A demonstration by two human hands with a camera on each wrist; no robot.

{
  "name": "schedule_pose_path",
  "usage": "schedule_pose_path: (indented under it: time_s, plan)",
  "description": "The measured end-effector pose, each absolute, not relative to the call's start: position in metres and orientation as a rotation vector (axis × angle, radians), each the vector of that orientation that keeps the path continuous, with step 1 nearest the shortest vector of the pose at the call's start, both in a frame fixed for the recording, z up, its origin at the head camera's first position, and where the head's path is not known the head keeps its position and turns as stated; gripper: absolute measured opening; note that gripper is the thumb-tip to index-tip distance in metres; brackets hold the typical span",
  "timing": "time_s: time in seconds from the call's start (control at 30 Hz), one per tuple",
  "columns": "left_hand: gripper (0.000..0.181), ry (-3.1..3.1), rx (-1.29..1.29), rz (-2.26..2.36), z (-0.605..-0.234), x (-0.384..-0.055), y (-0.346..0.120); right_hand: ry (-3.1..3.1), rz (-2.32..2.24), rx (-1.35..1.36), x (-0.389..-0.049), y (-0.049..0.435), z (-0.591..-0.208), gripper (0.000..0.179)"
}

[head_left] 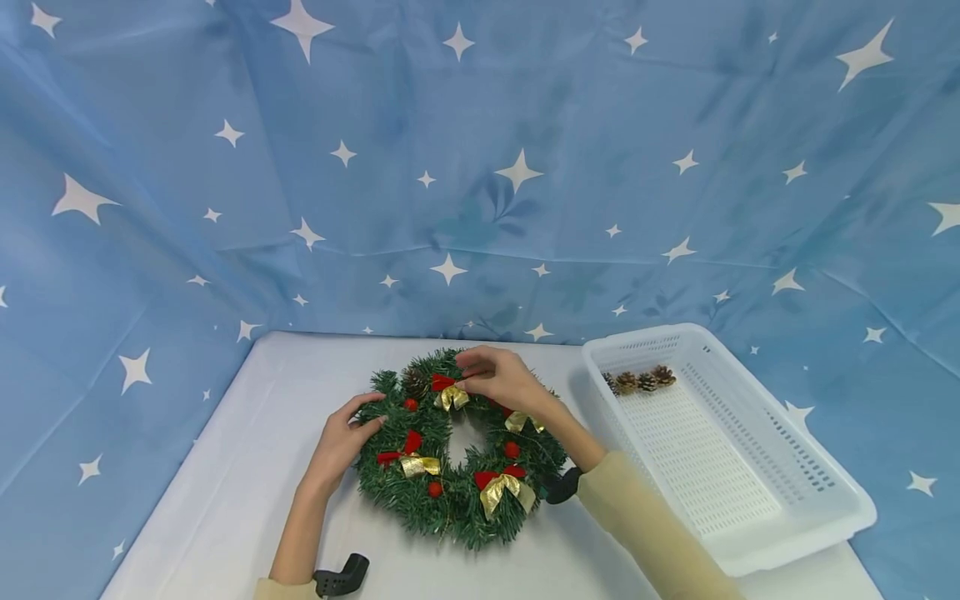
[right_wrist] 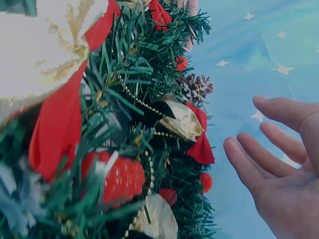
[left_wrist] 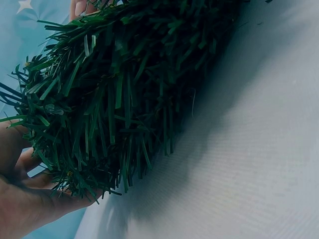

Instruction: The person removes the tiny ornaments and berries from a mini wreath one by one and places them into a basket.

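A green Christmas wreath [head_left: 405, 508] lies on the white table, trimmed with red-and-gold bows, red berries, bead strings and a pinecone [head_left: 413, 382]. My left hand [head_left: 333, 442] holds its left side; in the left wrist view, thumb and fingers [left_wrist: 45, 204] reach around the edge of the wreath [left_wrist: 114, 99]. Over the far part of the wreath is my right hand [head_left: 508, 385], beside the top red-and-gold bow [head_left: 452, 395]. The right wrist view shows that hand [right_wrist: 284, 164] with spread, relaxed fingers and nothing between them, apart from the bow [right_wrist: 184, 122].
To the right stands a white plastic basket [head_left: 738, 475], with several pinecones [head_left: 647, 382] at its far end. A blue curtain with white stars [head_left: 480, 208] hangs behind the table [head_left: 277, 392]. Each wrist wears a black device.
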State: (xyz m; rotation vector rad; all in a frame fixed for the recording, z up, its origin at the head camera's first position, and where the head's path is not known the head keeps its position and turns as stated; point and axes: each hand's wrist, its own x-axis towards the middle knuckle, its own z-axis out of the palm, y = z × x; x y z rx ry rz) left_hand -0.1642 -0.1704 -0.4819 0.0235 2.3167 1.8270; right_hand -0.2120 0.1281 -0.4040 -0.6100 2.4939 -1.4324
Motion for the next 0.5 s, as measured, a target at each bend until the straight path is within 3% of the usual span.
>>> schedule_pose_path:
  time_s: [0.5]
  plan:
    - [0.047,2.332,0.019,1.809,-0.482,-0.164,-0.171,2.549,-1.348,-0.699,-0.221,0.101,-0.415,0.046]
